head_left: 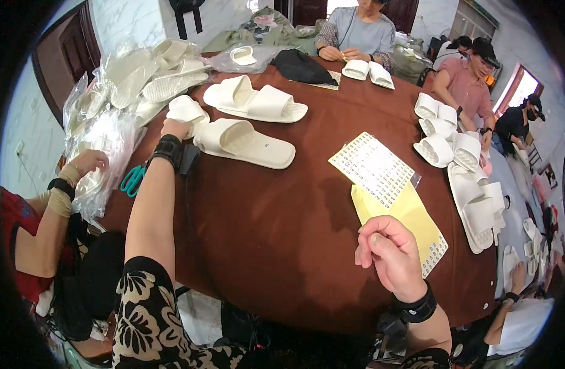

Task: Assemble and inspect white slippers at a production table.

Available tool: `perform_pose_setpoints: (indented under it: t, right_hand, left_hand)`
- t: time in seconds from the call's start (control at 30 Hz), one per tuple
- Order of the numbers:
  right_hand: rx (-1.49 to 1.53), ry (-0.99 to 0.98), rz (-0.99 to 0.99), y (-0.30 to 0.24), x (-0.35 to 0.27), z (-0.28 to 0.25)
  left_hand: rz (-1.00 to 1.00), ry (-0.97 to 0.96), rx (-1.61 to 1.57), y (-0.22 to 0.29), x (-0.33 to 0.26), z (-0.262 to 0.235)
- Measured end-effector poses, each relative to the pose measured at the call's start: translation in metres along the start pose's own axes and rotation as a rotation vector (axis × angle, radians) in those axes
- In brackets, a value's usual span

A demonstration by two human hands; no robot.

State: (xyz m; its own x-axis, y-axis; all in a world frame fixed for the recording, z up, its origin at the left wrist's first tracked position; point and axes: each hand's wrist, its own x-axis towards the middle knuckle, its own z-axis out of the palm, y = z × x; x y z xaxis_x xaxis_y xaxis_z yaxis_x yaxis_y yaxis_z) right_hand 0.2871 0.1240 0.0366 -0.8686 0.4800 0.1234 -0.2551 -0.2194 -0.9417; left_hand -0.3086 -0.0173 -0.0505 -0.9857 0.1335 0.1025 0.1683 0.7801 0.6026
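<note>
My left hand reaches to the far left of the table, its fingers closed on a cream slide slipper; the fingertips are partly hidden. Next to it lie a cream slipper, sole down with a small dark mark on its insole, and a pair of slippers just beyond. My right hand is raised over the near right of the table, thumb and fingers curled together; anything in them is too small to make out. Below and beyond that hand lie a white sticker sheet and yellow backing sheets.
Bagged slippers pile up at the far left, near teal-handled scissors. A gloved co-worker's hand touches the plastic there. More slippers line the right edge. A black cap lies at the back, where other people sit.
</note>
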Motion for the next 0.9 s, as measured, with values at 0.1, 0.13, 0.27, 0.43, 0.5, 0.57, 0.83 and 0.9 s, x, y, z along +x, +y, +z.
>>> perform_pose_setpoints:
  t: [0.1, 0.13, 0.27, 0.43, 0.5, 0.57, 0.83, 0.9]
  right_hand:
    - [-0.02, 0.018, 0.006, 0.0, 0.0, 0.0]
    - [-0.024, 0.018, -0.004, 0.001, 0.001, 0.0]
    - [-0.044, 0.023, 0.009, 0.0, 0.0, -0.001]
    - [-0.044, 0.008, 0.017, -0.001, -0.001, -0.001]
    - [-0.046, 0.008, 0.022, -0.002, -0.001, -0.001]
    - [-0.075, -0.012, 0.028, -0.002, -0.001, -0.001]
    - [-0.113, -0.029, 0.015, -0.002, -0.001, -0.002]
    - [-0.111, -0.037, 0.013, -0.002, -0.002, -0.001]
  left_hand:
    - [0.058, -0.138, -0.003, 0.011, -0.012, -0.007]
    - [-0.016, -0.026, -0.008, 0.018, -0.023, -0.006]
    - [0.182, 0.251, 0.216, 0.033, -0.063, -0.02]
    - [0.3, 0.03, 0.321, 0.035, -0.052, -0.033]
    - [0.287, -0.02, 0.34, 0.03, -0.045, -0.037]
    - [0.286, 0.009, 0.328, 0.028, -0.046, -0.036]
    - [0.452, -0.046, 0.441, 0.045, -0.111, -0.057]
    - [0.489, -0.005, 0.451, 0.051, -0.131, -0.073]
